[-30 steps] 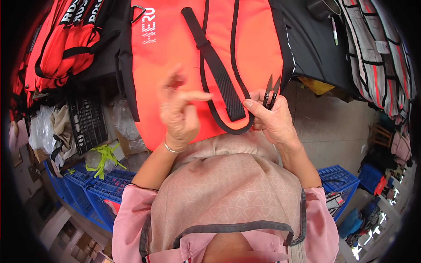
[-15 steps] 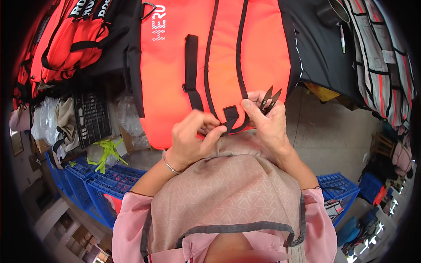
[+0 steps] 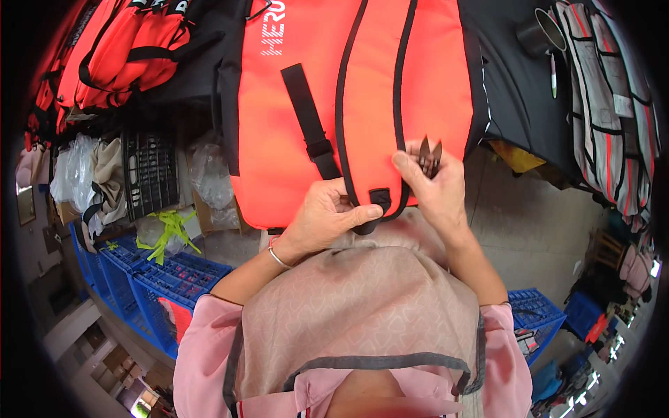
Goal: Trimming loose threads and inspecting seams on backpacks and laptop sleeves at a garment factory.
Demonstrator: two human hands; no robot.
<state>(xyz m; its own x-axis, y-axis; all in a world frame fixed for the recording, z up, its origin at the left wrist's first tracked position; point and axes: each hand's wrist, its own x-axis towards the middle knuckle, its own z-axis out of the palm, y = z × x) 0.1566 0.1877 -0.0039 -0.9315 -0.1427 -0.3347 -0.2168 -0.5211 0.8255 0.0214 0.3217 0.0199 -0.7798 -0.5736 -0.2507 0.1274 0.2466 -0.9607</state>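
Note:
A bright orange-red backpack with black sides lies before me. Its padded shoulder strap, edged in black binding, runs down toward me and ends in a black patch. My left hand is closed on that lower end, thumb pressed at the patch and fingers partly hidden beneath. Beside the strap lies a black webbing strap with a buckle. My right hand holds small dark thread snips, blades pointing up and apart, while its thumb and finger meet at the strap's right edge.
More orange-red bags are piled at the far left, and grey panels with black binding hang at the far right. A dark cup and a pen lie on the black cloth. Blue crates stand below left, near a black crate.
My left thumb has moved onto the patch, and the strap end lies flatter and lower. The webbing strap now slants. My right hand still holds the snips; the whole view has shifted slightly.

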